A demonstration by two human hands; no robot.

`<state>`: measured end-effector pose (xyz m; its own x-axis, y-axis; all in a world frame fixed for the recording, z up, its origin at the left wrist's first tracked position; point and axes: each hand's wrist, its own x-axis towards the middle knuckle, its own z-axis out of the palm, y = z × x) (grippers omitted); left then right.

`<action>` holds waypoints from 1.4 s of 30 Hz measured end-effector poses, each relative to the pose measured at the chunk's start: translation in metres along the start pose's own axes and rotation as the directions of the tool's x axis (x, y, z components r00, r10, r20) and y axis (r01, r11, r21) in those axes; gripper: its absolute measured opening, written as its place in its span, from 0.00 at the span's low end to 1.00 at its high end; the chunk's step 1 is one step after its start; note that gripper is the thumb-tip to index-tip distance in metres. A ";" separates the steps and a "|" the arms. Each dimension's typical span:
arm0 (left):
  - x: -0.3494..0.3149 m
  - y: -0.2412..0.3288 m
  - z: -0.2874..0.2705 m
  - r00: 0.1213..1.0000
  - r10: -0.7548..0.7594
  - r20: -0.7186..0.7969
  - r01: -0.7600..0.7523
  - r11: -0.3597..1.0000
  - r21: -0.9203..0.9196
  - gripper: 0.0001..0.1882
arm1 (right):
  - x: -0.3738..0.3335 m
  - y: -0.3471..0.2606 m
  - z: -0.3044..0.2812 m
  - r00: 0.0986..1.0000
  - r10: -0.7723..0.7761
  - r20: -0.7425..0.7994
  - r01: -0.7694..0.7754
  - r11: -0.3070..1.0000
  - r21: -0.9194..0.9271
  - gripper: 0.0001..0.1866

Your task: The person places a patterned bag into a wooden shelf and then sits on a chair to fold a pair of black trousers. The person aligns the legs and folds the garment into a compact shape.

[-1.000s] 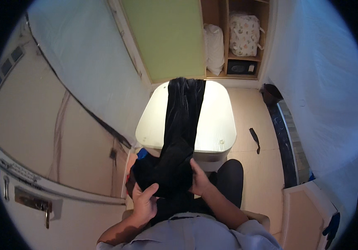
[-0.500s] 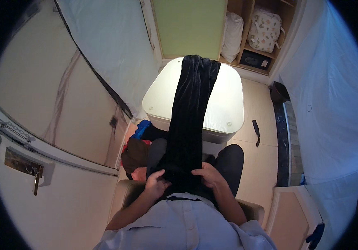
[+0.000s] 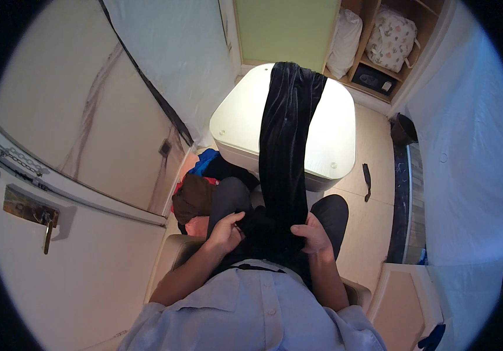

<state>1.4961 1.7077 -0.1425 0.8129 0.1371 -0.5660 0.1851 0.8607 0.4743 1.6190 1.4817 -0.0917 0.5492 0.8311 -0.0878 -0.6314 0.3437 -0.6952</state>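
A long black velvet garment (image 3: 286,134) lies over the white table (image 3: 237,120) in front of me, in a narrow strip, and runs down into my lap. It looks like a pair of trousers laid lengthwise, though its cut is hard to make out. My left hand (image 3: 227,233) pinches the dark cloth at the left side of the near end, thumb on top. At the right side, my right hand (image 3: 313,235) grips the edge the same way. The cloth between my hands is bunched and too dark to read; the fingertips under it are hidden.
Brown, red and blue clothes (image 3: 196,196) are heaped on the floor at the left, beside my knee. A black strap-like thing (image 3: 367,182) lies on the floor at right, near a dark bin (image 3: 402,130). The door (image 3: 35,257) stands close on the left.
My hands have moved slightly apart, spreading the garment's near end. The far part still lies over the table. The whole view has shifted a little.
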 end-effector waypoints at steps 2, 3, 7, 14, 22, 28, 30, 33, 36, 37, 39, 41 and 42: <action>0.013 0.007 0.019 0.998 -0.051 -0.032 0.052 0.998 0.029 0.14 | 0.003 -0.008 0.000 1.000 -0.007 0.022 0.007 1.000 0.002 0.29; 0.018 0.009 0.027 0.996 -0.077 -0.049 0.079 0.996 0.044 0.13 | 0.004 -0.013 0.000 0.999 -0.011 0.032 0.011 1.000 0.002 0.29; 0.042 0.003 0.025 0.947 -0.322 0.022 0.316 0.939 0.139 0.12 | -0.001 -0.021 -0.005 0.997 0.073 0.027 -0.074 0.996 0.042 0.32; 0.070 0.008 0.047 0.867 -0.477 0.147 0.366 0.808 0.462 0.27 | 0.007 -0.051 -0.010 0.996 0.089 0.003 -0.089 0.993 0.082 0.38; 0.090 0.032 0.038 0.858 -0.146 0.493 0.118 0.989 0.089 0.47 | 0.019 -0.087 -0.043 0.997 0.009 -0.072 -0.003 0.997 0.083 0.36; 0.121 0.111 0.113 0.932 0.023 0.362 -0.019 1.000 -0.016 0.33 | 0.092 -0.124 -0.077 0.951 0.112 -0.287 -0.013 0.945 0.326 0.21; 0.150 0.153 0.154 0.987 -0.011 0.160 -0.007 0.993 0.114 0.25 | 0.127 -0.165 -0.062 0.911 0.094 -0.402 0.016 0.965 0.262 0.16; 0.212 0.237 0.248 0.999 0.040 -0.015 -0.031 0.924 0.380 0.18 | 0.214 -0.248 -0.097 0.916 -0.115 -0.384 0.166 0.981 0.102 0.14; 0.220 0.328 0.384 0.928 0.290 0.233 -0.371 0.764 0.528 0.14 | 0.270 -0.391 -0.060 0.913 -0.357 -0.200 0.344 0.934 -0.097 0.12; 0.209 0.360 0.418 0.883 0.353 0.310 -0.469 0.697 0.542 0.22 | 0.278 -0.429 -0.033 0.881 -0.450 -0.144 0.441 0.893 -0.090 0.11; 0.162 0.397 0.479 0.770 0.443 0.459 -0.632 0.627 0.456 0.17 | 0.259 -0.481 0.038 0.806 -0.592 -0.026 0.573 0.789 -0.221 0.11; 0.140 0.430 0.516 0.652 0.546 0.526 -0.757 0.506 0.413 0.18 | 0.244 -0.514 0.072 0.723 -0.686 0.084 0.662 0.653 -0.368 0.10; 0.124 0.433 0.527 0.622 0.521 0.585 -0.778 0.498 0.384 0.18 | 0.240 -0.526 0.075 0.711 -0.680 0.177 0.685 0.615 -0.391 0.09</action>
<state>1.9681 1.8389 0.3485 0.9248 0.2469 0.2895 -0.3284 0.1335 0.9351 2.0416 1.5334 0.3061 0.7235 0.4345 0.5365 0.2021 0.6097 -0.7664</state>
